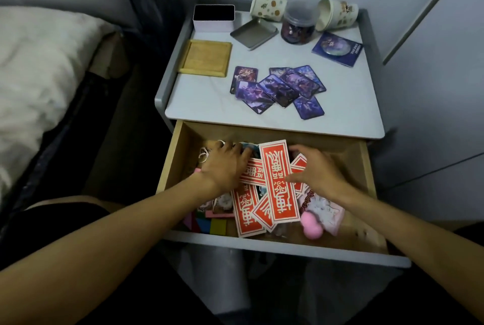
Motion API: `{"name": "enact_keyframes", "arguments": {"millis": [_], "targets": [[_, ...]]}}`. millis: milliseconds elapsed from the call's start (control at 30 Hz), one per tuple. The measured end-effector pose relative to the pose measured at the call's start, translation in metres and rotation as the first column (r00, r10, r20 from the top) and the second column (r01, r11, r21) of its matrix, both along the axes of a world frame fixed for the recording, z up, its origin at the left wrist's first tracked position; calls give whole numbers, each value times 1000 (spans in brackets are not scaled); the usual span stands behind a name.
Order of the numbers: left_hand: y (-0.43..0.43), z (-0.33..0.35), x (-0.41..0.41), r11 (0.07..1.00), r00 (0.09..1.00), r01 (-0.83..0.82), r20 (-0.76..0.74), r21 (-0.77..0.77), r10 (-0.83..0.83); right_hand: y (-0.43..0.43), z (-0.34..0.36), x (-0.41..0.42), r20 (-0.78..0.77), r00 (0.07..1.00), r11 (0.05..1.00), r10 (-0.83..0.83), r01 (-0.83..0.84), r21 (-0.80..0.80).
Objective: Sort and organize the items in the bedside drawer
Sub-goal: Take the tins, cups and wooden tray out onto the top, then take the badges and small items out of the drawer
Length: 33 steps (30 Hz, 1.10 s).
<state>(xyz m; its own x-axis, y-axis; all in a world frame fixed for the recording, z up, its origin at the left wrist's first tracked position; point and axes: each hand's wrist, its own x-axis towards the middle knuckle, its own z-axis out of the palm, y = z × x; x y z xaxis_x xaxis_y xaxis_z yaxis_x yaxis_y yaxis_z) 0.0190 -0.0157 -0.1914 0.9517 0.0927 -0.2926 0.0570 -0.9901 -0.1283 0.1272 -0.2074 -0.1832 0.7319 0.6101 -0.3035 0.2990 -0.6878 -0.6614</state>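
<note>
Reaching into the open drawer with both hands, held apart, one on each side of the top red slip

Left hand: fingers curled down onto the pile at the drawer's back, beside the other red slips; whether it grips anything, cannot tell

Right hand: thumb against the top slip's right edge, fingers arched near its far corner; pinch or mere touch, cannot tell

Slips lie crisscrossed mid-drawer. Also in the drawer: white bands back left, coloured blocks front left, pink lump on a pale packet front right

On the nightstand top: purple cards loosely overlapped, wooden tray, tin lid, white box, jar between two tipped cups, spotted cup and right cup
</note>
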Motion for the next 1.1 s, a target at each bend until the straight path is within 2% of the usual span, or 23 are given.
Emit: {"name": "enact_keyframes", "arguments": {"millis": [67,167,200,333,467,533,667,767,900,1000,1100], "targets": [[10,9,4,998,1000,-17,-17,-66,16,1,5,2,-20,1000,999,-22,23,49],[28,32,8,905,988,-153,-91,-397,127,1,14,1,-127,990,981,-52,74,177],[34,39,8,869,983,-180,-125,-461,138,2,18,0,-159,986,973,-44,78,219],[50,61,0,773,964,-232,-244,-591,103,1,37,-11,-235,972,948,6,69,311],[57,73,-11,678,938,-290,-340,-676,63,-4,45,-22,-430,902,948,50,92,304],[59,77,-14,642,933,-305,-357,-703,51,-5,48,-25,-399,914,951,69,60,302],[69,89,-18,536,944,-322,-310,-780,115,0,69,-26,-113,988,921,108,-57,386],[72,106,-19,376,943,-313,-241,-872,228,3,97,-13,-52,997,854,55,-20,519],[64,119,-18,89,860,-257,-186,-962,475,8,114,14,-154,974,752,-165,225,619],[49,113,-11,-147,742,-213,-258,-966,618,13,106,21,-270,915,697,-301,404,593],[35,100,-1,-354,636,-185,-386,-917,668,19,93,17,-374,855,657,-360,517,548]]}}
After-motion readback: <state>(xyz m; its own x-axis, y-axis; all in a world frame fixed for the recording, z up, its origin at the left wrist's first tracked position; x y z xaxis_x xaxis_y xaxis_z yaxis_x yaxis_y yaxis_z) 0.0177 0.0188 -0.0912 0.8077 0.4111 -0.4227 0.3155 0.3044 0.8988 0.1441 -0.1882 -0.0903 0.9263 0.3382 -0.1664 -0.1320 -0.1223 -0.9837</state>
